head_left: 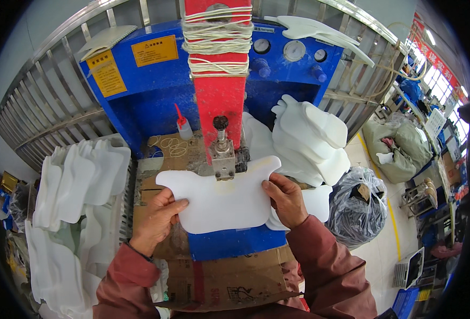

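I hold a flat white foam piece with curved lobes, lying across the bed of a blue press machine. My left hand grips its left edge, thumb on top. At the right edge, my right hand pinches the piece. The top middle of the piece sits under the metal punch head that hangs from the red column.
A stack of white foam pieces stands right of the punch; another pile fills the left side. A small red-capped bottle and rubber bands lie on cardboard behind. A black plastic bag sits on the floor at right.
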{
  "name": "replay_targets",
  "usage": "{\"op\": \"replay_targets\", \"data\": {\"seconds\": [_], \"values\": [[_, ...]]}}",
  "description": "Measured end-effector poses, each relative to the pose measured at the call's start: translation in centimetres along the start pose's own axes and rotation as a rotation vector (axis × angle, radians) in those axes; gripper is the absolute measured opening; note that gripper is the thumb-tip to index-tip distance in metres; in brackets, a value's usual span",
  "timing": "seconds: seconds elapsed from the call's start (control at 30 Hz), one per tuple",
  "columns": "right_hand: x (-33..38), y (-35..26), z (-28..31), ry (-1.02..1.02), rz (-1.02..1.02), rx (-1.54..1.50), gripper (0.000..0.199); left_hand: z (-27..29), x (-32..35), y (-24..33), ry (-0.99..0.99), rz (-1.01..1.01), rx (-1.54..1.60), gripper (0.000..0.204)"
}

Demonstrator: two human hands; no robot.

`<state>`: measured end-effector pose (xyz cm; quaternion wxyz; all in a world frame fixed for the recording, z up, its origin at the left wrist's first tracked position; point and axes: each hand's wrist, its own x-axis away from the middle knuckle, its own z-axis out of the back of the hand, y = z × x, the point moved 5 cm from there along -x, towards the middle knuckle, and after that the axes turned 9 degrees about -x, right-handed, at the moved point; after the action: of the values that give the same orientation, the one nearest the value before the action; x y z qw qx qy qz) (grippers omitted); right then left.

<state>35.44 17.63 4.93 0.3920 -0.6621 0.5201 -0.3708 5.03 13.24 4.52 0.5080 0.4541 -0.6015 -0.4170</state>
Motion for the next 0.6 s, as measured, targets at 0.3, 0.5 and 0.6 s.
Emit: {"op": "replay_targets", "data": {"seconds": [0.3,0.5,0.6], "values": [[1.9,-1.0,1.5,0.046,0.002,0.011,0.028,-2.0,-0.2,0.4,-0.061,0.041,-0.058,0.031],[2.8,-1.3,2.6,0.070,0.009,0.006,0.025,-3.1,-0.5,0.2,-0.081,0.028,-0.078,0.022],[3.3,-1.3,3.1,0.108,0.012,0.007,0.024,-3.5,-0.6,0.0,-0.104,0.042,-0.094,0.023]]}}
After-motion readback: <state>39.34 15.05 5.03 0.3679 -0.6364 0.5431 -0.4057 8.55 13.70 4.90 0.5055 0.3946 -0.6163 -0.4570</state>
